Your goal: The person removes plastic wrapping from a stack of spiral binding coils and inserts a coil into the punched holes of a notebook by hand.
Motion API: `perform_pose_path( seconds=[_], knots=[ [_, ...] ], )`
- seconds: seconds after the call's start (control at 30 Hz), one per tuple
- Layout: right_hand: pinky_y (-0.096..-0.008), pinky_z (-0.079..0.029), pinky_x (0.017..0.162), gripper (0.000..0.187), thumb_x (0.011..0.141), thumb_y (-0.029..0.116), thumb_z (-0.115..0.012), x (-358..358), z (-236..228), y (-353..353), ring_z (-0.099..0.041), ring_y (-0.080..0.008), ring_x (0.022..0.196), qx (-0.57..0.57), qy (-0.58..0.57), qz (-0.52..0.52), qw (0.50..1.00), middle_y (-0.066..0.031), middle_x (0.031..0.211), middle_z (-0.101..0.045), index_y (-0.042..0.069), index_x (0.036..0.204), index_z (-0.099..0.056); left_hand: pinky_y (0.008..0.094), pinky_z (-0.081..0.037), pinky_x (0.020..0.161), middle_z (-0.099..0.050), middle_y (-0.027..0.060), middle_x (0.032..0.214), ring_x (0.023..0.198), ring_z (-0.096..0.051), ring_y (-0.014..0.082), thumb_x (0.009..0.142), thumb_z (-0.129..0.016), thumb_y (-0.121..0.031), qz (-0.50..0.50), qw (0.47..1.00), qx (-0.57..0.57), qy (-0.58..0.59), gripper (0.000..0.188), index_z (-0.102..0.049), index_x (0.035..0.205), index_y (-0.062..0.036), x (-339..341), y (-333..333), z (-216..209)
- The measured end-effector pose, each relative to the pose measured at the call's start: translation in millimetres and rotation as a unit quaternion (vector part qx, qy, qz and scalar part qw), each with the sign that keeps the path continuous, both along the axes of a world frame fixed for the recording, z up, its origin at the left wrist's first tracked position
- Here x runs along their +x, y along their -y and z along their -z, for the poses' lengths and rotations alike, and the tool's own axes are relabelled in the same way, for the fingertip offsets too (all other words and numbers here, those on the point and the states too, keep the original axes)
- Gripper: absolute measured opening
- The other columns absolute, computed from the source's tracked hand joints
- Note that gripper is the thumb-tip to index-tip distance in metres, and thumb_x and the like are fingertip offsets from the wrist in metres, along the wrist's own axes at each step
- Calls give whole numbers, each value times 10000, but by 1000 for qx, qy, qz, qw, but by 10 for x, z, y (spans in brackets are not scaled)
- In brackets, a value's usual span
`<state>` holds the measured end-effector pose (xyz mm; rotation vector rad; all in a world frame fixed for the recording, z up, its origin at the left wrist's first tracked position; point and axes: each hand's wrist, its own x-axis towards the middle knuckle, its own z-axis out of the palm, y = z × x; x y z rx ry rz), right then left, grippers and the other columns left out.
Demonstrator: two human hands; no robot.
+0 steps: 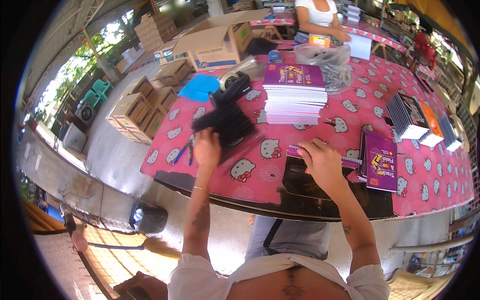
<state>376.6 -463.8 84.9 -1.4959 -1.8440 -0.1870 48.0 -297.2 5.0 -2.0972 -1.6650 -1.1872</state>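
Note:
My right hand (322, 159) curls over a purple-covered notebook (351, 162) with punched holes along its edge, at the table's front over a dark board (305, 181). My left hand (206, 145) touches the near left side of a pile of thin black binding coils (227, 125); its fingers are slightly blurred, and what lies under them is hidden. Beside my right hand lie several purple notebooks (382, 167) bound with dark coils. Farther back, in the middle, stands a tall stack of purple-covered notebooks (295, 97) with white page edges.
A black tape dispenser (231, 89) and blue sheets (199, 88) sit behind the coils. Bound notebooks (407, 117) stand at the right. A clear plastic bag (327, 65) and an open carton (215, 47) are at the back. Another person (317, 20) works across the table.

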Motion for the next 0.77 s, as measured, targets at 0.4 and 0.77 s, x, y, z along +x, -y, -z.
perform_pose_path(
  seconds=[0.4, 0.77],
  knots=[
    [-407, -542, 709, 204, 864, 213, -752, -111, 9, -52, -703, -271, 779, 8, 12, -6, 1000, -43, 896, -695, 125, 1044, -710, 563, -470, 1005, -645, 285, 1233, 1167, -601, 474, 879, -695, -425, -144, 956, -253, -35, 652, -563, 1349, 8, -1848, 45, 495],
    [-389, -525, 664, 169, 869, 183, -738, -96, 62, -83, -694, -265, 710, 19, 4, 14, 1000, -35, 860, -676, 123, 1010, -669, 311, -575, 685, -723, 111, 941, 780, -698, 192, 947, -716, -116, 303, 701, -299, 572, 301, -632, 1212, 0, -218, 903, -387]
  ],
)
